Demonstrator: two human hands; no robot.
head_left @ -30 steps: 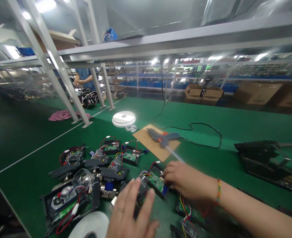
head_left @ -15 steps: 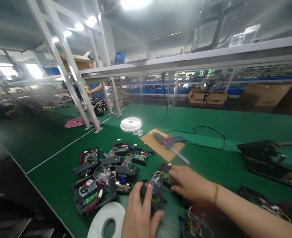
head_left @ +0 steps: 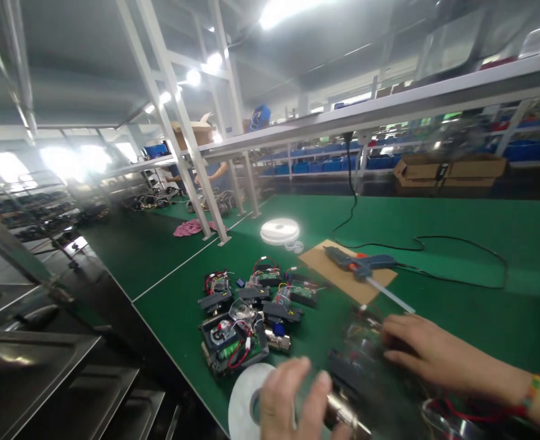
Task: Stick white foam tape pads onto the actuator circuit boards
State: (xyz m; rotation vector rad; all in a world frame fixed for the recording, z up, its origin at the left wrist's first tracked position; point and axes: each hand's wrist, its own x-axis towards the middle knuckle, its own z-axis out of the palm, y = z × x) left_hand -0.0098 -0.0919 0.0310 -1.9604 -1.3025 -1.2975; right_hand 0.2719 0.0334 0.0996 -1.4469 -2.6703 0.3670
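Note:
My left hand point(head_left: 295, 400) is at the bottom middle, fingers curled round a blurred dark electronic module point(head_left: 356, 373) with a metal end. My right hand point(head_left: 428, 354) reaches in from the right and rests on the same module, fingers bent over it. The module is smeared by motion, so its details are unclear. To the left of my hands lie several open black modules with green circuit boards and red wires point(head_left: 246, 311) on the green table point(head_left: 182, 293). A white tape roll point(head_left: 246, 400) lies right beside my left hand.
A blue glue gun point(head_left: 361, 264) lies on a cardboard sheet point(head_left: 338, 275), its black cable point(head_left: 457, 250) trailing right. White tape rolls point(head_left: 279, 231) sit farther back. A pink cloth point(head_left: 191, 228) lies by white frame posts point(head_left: 196, 165). Another person point(head_left: 210, 174) works far off. The table's edge drops at left.
The view has swung left and up. Both hands have moved right and lower in the picture, with the module held between them now blurred.

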